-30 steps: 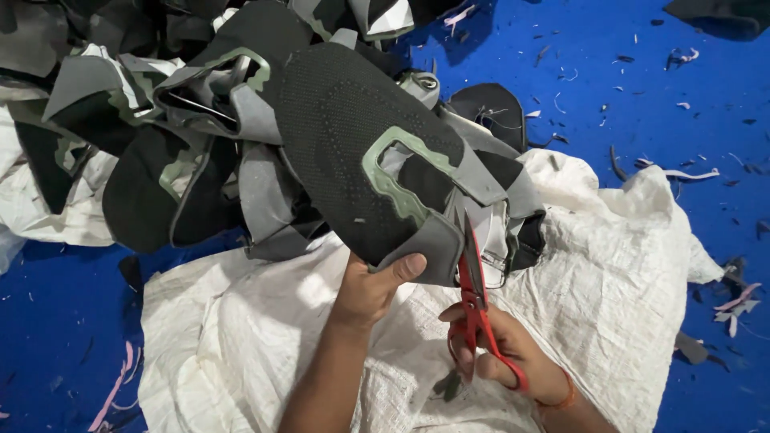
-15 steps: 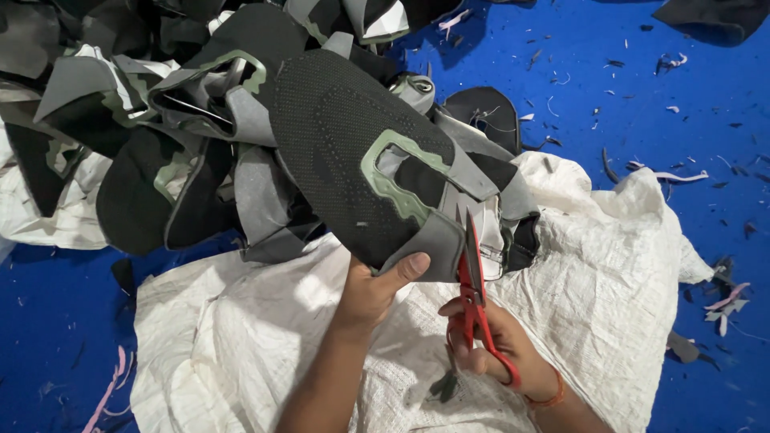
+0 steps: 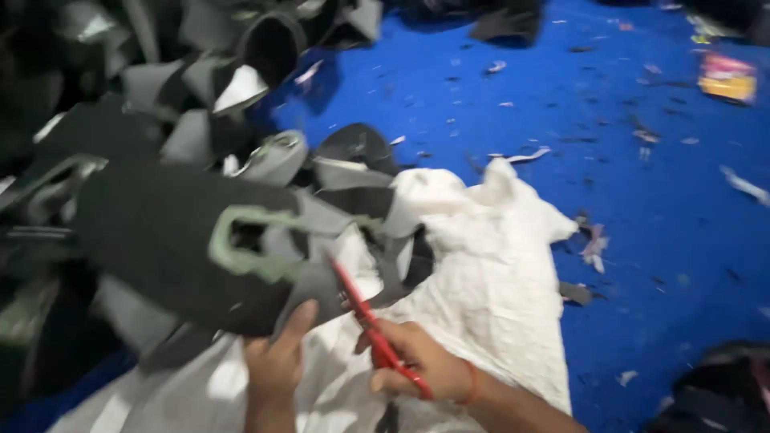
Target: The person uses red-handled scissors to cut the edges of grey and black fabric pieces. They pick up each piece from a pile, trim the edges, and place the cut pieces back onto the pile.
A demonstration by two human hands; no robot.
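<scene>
Down below the head camera, the left hand [image 3: 277, 361] grips the lower edge of a black shoe upper [image 3: 168, 240] with a pale green eyelet patch, thumb pressed on top. Just beside it, the right hand [image 3: 421, 365] has its fingers closed around red-handled scissors [image 3: 373, 329], blades at the upper's grey edge. Both hover over a white woven sack [image 3: 489, 265] lying on the blue floor [image 3: 642, 200], a heap of more uppers [image 3: 160, 88] behind

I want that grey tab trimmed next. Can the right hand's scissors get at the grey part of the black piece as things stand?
Probably yes. The right hand holds the red scissors with the tips already at the grey part, while the left hand holds the black piece up; nothing lies between.
</scene>
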